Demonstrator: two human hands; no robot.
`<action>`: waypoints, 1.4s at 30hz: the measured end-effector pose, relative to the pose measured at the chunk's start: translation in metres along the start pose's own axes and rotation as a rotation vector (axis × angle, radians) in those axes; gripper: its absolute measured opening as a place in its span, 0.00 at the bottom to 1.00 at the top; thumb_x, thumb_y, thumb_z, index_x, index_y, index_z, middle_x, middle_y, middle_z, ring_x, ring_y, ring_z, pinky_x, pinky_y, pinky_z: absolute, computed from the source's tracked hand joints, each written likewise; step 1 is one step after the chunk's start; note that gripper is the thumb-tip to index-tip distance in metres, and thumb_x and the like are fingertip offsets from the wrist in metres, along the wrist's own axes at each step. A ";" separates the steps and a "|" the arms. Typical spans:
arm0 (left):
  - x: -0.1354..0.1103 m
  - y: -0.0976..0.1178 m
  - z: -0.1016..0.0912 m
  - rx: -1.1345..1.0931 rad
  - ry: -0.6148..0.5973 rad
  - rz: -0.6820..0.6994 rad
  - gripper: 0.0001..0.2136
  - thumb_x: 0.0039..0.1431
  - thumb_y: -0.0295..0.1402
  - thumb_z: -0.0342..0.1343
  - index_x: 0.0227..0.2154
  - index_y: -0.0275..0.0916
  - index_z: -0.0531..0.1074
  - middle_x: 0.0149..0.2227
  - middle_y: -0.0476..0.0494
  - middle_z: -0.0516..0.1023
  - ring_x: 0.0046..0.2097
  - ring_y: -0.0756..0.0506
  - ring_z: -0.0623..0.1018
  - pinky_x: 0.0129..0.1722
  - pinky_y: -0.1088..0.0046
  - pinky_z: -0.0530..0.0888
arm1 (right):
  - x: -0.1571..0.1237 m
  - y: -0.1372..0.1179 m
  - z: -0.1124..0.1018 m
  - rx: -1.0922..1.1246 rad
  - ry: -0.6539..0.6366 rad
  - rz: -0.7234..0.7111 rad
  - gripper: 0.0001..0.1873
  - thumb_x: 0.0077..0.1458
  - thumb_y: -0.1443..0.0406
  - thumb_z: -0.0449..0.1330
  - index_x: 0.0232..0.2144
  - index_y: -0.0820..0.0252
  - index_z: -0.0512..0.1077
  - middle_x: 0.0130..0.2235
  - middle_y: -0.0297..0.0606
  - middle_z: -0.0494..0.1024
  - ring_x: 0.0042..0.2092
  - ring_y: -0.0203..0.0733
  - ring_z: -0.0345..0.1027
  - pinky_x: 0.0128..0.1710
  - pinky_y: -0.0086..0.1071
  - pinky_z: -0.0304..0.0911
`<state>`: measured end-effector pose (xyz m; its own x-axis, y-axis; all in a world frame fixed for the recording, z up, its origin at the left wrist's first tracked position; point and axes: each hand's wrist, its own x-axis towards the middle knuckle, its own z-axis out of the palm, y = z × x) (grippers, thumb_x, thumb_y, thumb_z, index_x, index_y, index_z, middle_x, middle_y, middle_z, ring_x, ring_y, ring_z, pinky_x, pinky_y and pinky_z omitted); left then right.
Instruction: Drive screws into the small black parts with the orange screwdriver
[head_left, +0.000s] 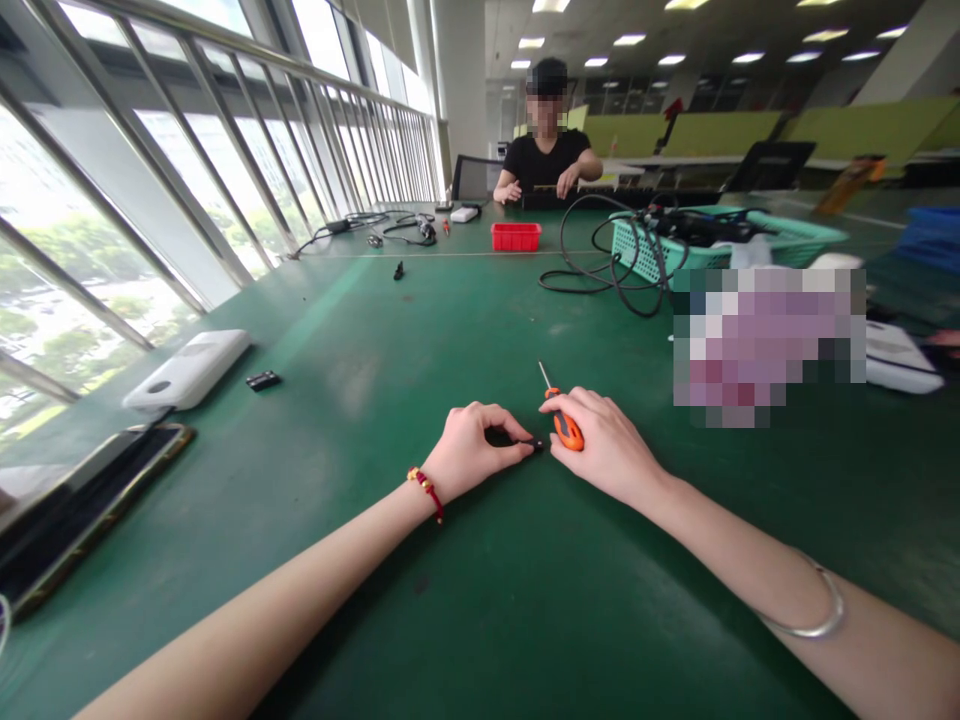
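My left hand (484,447) rests on the green table, with thumb and fingertips pinching a small black part (535,443). Most of that part is hidden by the fingers, so its kind cannot be made out. Just to its right, my right hand (600,435) is closed around a screwdriver (568,432) with an orange and black handle. The screwdriver's thin metal shaft points up and away from me, apart from the black part. Farther left on the table lies another small black piece (263,380).
A white power bank (191,368) and a phone (105,510) lie at left. Ahead are a red tray (516,237), a small black piece (398,270) and cables (405,228). A teal basket (637,250) holds cables at right. Another person (546,150) sits across the table.
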<state>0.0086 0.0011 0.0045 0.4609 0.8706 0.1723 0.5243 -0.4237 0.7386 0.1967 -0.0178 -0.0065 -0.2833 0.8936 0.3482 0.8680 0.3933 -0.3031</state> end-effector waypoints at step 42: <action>-0.006 0.001 0.004 0.120 0.131 0.069 0.06 0.47 0.25 0.56 0.27 0.38 0.76 0.30 0.48 0.75 0.32 0.50 0.75 0.35 0.75 0.73 | -0.015 -0.015 -0.039 0.559 0.538 -0.001 0.06 0.52 0.63 0.60 0.27 0.55 0.65 0.24 0.30 0.70 0.23 0.35 0.66 0.25 0.32 0.64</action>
<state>0.0098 -0.0054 0.0019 0.4052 0.8603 0.3091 0.5798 -0.5033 0.6407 0.2034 -0.0454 0.0279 0.0773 0.7212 0.6884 0.4928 0.5725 -0.6552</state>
